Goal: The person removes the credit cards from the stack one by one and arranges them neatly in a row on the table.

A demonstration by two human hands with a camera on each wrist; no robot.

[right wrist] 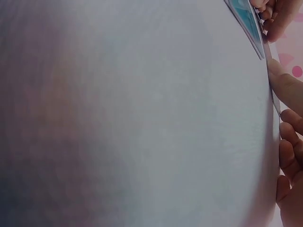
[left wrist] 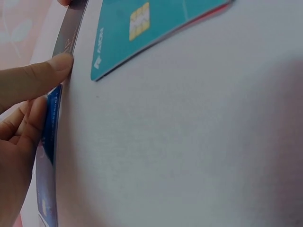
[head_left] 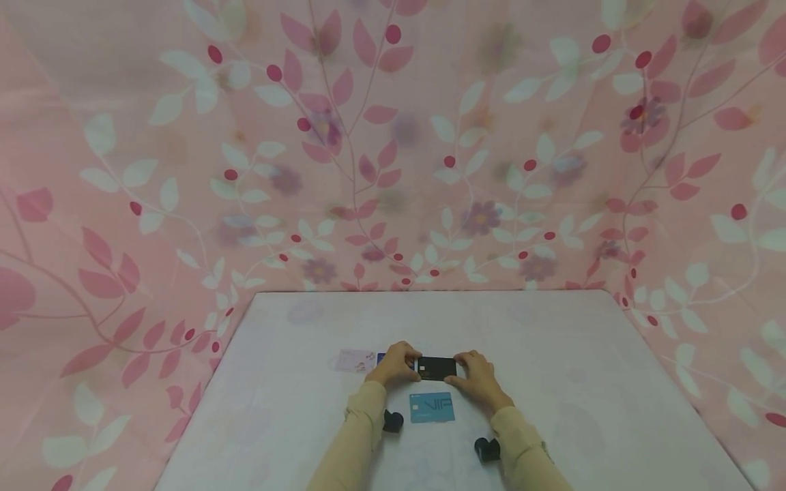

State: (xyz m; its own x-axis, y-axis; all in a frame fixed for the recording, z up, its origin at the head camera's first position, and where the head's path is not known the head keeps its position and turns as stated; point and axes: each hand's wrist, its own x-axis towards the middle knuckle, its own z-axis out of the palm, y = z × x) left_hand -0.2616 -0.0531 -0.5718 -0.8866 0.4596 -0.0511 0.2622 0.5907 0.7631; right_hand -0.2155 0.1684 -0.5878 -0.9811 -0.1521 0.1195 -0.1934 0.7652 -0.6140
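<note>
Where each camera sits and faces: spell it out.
Head: on the head, facing forward and down at the table; left hand, right hand, sleeves show.
Left wrist: on that wrist, facing the teal card; mainly left hand, at left.
Right wrist: on that wrist, facing mostly table; both hands, at right.
Shared by head and left wrist: the teal card.

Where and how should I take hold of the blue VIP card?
I'd pinch the blue VIP card by its near long edge, coming from the near side: it's thin and lies face up, and that edge faces bare table, while the black card, left hand and right hand crowd its far side.
</note>
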